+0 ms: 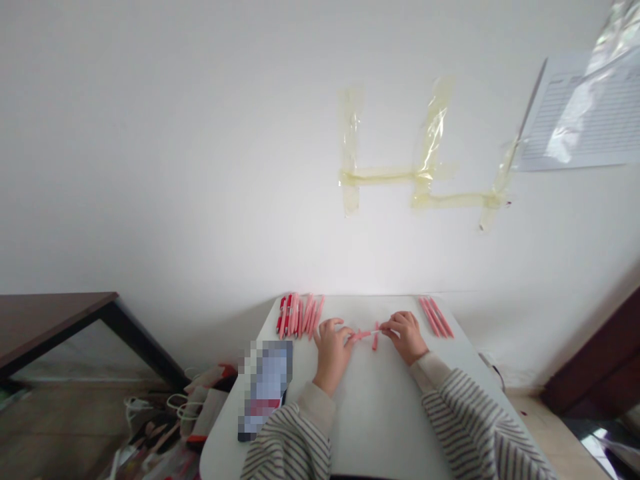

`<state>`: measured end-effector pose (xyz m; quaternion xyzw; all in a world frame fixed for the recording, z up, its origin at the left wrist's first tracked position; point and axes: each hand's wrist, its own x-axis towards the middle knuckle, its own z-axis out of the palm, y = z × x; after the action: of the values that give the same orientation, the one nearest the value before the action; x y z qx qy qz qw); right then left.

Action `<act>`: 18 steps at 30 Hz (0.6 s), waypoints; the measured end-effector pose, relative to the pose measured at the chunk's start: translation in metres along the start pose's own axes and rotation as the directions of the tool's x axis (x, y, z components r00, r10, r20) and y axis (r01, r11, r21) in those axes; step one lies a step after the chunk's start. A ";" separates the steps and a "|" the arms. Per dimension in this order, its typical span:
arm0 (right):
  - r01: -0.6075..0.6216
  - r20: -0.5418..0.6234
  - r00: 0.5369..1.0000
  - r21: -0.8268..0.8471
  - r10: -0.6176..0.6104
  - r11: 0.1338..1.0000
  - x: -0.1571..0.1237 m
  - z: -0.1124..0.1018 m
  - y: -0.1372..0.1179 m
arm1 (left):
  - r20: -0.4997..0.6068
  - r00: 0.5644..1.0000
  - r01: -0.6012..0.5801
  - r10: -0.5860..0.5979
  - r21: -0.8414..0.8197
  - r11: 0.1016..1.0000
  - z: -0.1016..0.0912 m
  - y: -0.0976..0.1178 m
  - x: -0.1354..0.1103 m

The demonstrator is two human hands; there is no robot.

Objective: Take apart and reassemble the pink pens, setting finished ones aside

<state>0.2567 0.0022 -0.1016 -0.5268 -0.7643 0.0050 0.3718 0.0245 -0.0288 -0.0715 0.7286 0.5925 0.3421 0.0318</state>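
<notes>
My left hand [331,350] is closed on a pink pen barrel [364,335] over the middle of the white table. A thin white pen refill [376,331] runs from the barrel's right end to the fingertips of my right hand [404,333], which pinch it. How far the refill sits inside the barrel cannot be seen. Below the refill, a short pink pen part [375,343] lies on the table. To the left is a row of several pink and red pens [297,317]. Several pink pens [436,317] lie side by side to the right.
On the left of the white table [370,427] lies a phone [267,387], blurred out. A dark table [60,320] stands further left, with bags and clutter [175,420] on the floor. Behind is a white wall [200,167] with yellowed tape [383,177].
</notes>
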 end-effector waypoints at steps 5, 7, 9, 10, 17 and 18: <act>0.005 -0.017 1.000 0.015 -0.005 1.000 0.000 -0.001 0.000 | -0.029 0.999 0.024 -0.026 -0.039 0.999 -0.002 0.002 0.000; 0.004 -0.013 1.000 0.023 -0.004 1.000 0.000 -0.002 0.002 | -0.044 0.998 0.032 -0.034 -0.044 0.999 -0.002 0.002 0.000; 0.003 -0.005 1.000 0.029 -0.002 1.000 0.001 -0.002 0.004 | -0.057 0.998 0.036 -0.038 -0.042 0.998 -0.001 0.001 0.001; 0.002 0.000 1.000 0.033 -0.002 0.999 0.001 -0.003 0.005 | -0.062 0.997 0.039 -0.041 -0.039 0.998 -0.001 0.001 0.001; -0.038 -0.008 0.999 0.005 0.039 0.999 0.000 0.003 0.019 | -0.089 0.990 0.115 -0.113 0.016 0.993 -0.006 0.001 0.002; -0.047 -0.010 0.999 -0.011 0.047 0.999 0.000 0.004 0.021 | -0.102 0.986 0.135 -0.131 0.036 0.990 -0.008 0.002 0.002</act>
<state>0.2713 0.0130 -0.1128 -0.5465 -0.7501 0.0070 0.3724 0.0219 -0.0307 -0.0641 0.6700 0.6477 0.3625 0.0093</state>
